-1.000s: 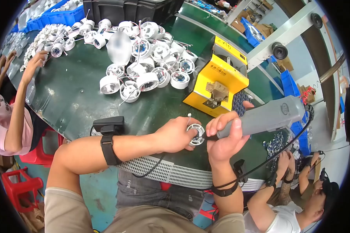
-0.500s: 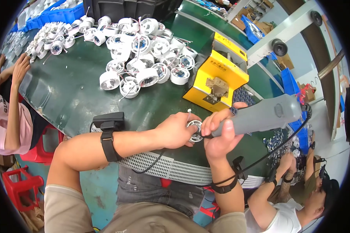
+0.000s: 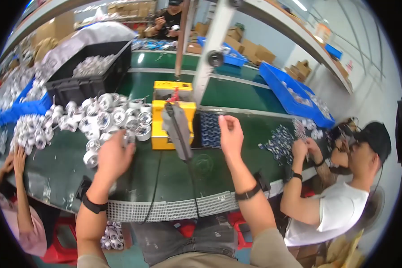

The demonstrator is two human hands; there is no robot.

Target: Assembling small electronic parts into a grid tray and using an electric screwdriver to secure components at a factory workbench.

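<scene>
My left hand [image 3: 114, 154] is over the near edge of a pile of white round housings [image 3: 103, 119], several of which show small circuit boards inside. It is smeared by motion; one housing shows beside its fingertips, and I cannot tell whether they grip it. At the right edge of a flat tray of small dark blue boards [image 3: 211, 129] is my right hand [image 3: 232, 138], thumb and fingers drawn together; anything between them is too small to make out. A grey electric screwdriver [image 3: 178, 129] hangs by its cord in front of the yellow machine [image 3: 163, 134], apart from both hands.
Behind the pile stands a black crate [image 3: 89, 85] of small clear parts. Loose small parts [image 3: 279, 145] lie at the right, by a co-worker in a white shirt [image 3: 330, 205]. Another person's hands [image 3: 18, 163] are at the far left. A blue bin [image 3: 295, 96] stands back right.
The screwdriver has left my right hand and now hangs by the yellow machine. My left hand has moved left to the pile, my right hand to the boards. The view has tilted up.
</scene>
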